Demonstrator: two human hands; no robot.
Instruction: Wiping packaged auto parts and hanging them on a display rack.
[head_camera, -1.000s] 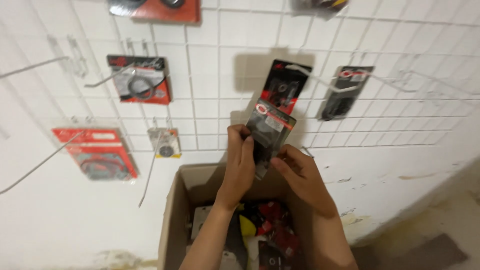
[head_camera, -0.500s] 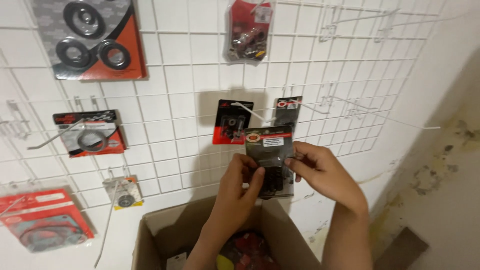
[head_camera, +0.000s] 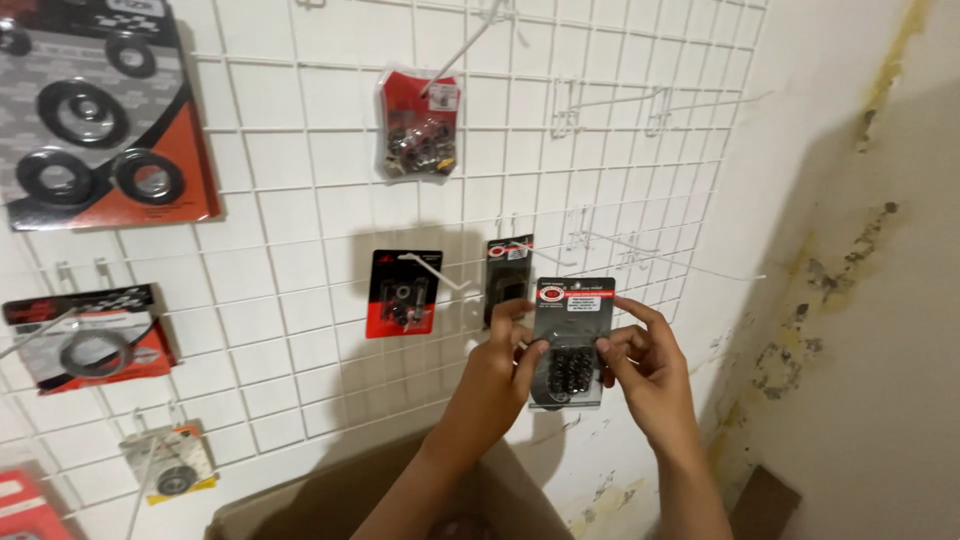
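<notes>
Both hands hold up a small dark blister pack of black metal parts (head_camera: 570, 340) in front of a white wire grid panel (head_camera: 300, 210) on the wall. My left hand (head_camera: 497, 372) grips the pack's left edge with thumb across its front. My right hand (head_camera: 645, 365) pinches the right edge near the top. Just behind the pack hang a narrow black pack (head_camera: 506, 275) and a red-and-black pack (head_camera: 403, 293) on white hooks. An empty long hook (head_camera: 670, 262) sticks out from the grid just above and right of my hands.
More packaged parts hang on the grid: a clear bag with red header (head_camera: 417, 125), a large seal-ring card (head_camera: 100, 120), a ring pack (head_camera: 90, 335), a small bearing pack (head_camera: 172, 462). An open cardboard box (head_camera: 330, 500) sits below. A stained wall (head_camera: 860, 300) stands right.
The view has tilted up and to the right. My hands have carried the pack rightward and higher along the grid, now past the two hanging packs, near the empty hook.
</notes>
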